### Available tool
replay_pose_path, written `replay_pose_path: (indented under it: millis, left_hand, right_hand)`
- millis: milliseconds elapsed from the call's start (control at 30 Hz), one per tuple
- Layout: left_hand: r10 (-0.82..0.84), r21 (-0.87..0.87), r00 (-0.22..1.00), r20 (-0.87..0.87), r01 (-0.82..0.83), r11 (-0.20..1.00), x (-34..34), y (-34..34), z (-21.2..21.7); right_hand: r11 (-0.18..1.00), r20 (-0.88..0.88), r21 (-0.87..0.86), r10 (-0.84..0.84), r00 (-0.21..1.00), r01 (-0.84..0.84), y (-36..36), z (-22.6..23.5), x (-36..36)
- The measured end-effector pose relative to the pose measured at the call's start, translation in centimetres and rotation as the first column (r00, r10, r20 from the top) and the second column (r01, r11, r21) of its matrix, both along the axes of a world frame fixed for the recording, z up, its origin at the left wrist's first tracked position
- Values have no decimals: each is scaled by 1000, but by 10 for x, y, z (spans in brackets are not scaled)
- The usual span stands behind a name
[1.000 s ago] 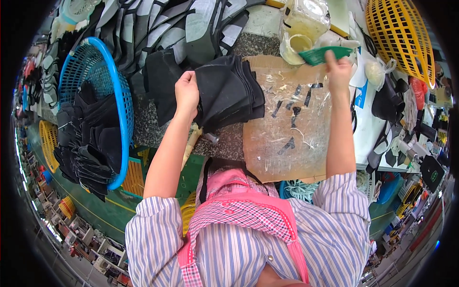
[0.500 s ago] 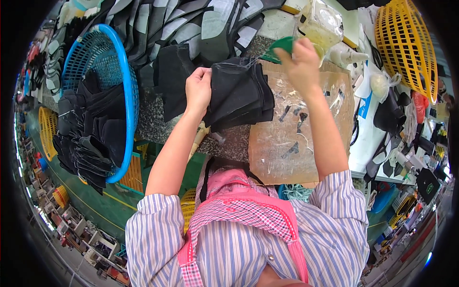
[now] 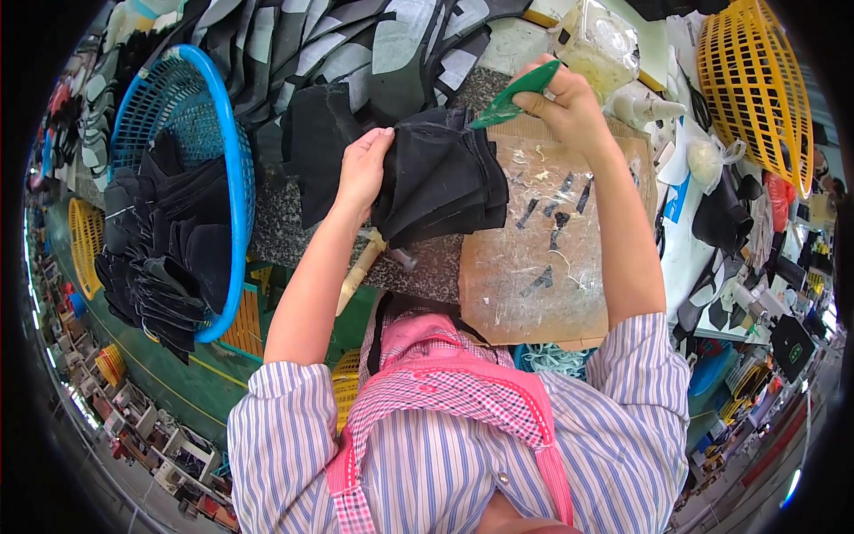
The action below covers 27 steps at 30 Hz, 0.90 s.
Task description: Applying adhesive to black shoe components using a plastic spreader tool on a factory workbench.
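Note:
My left hand (image 3: 363, 171) pinches the left edge of a fanned stack of black fabric pieces (image 3: 445, 182) on the worktable. In my right hand (image 3: 571, 109) is a green flat spreader (image 3: 516, 100), held between thumb and fingers. Its lower tip meets or hovers just over the stack's upper right corner; I cannot tell which. Under the right forearm lies a brown cardboard sheet (image 3: 507, 298), smeared with dried glue and dark marks. Another black piece (image 3: 316, 160) rests left of my left hand.
A blue basket (image 3: 238, 178) full of black pieces (image 3: 169, 249) stands at the left. Grey and black cut pieces (image 3: 356, 44) are piled at the back. A cloudy clear container (image 3: 598, 44) and a white nozzle bottle (image 3: 645, 109) sit behind the cardboard. A yellow basket (image 3: 756, 89) is far right.
My right hand has turned, and the spreader's tip has come down and left to the stack's upper corner. The left hand keeps its pinch almost in place.

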<state>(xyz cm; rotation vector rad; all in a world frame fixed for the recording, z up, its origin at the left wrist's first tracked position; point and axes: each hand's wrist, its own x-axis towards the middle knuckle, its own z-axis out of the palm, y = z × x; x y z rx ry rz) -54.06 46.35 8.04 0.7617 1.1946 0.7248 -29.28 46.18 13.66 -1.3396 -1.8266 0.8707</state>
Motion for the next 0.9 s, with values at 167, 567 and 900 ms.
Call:
replay_pose_path:
  millis: [167,567,900]
  left_hand:
    - [-364,467,805,-468,575,672,7,-33,34]
    - [-72,675,761,-645,611,413,9,-46,15]
    - [36,300,859,-511,139,944,8,-1,-4]
  right_hand:
    - [994,-167,105,55,984,-37,-6,-3,-24]
    - [952,-619,-82,-281,733,296,-50,-35,25]
    - [951,-616,-241,-305,726,194,-12,-52,-26]
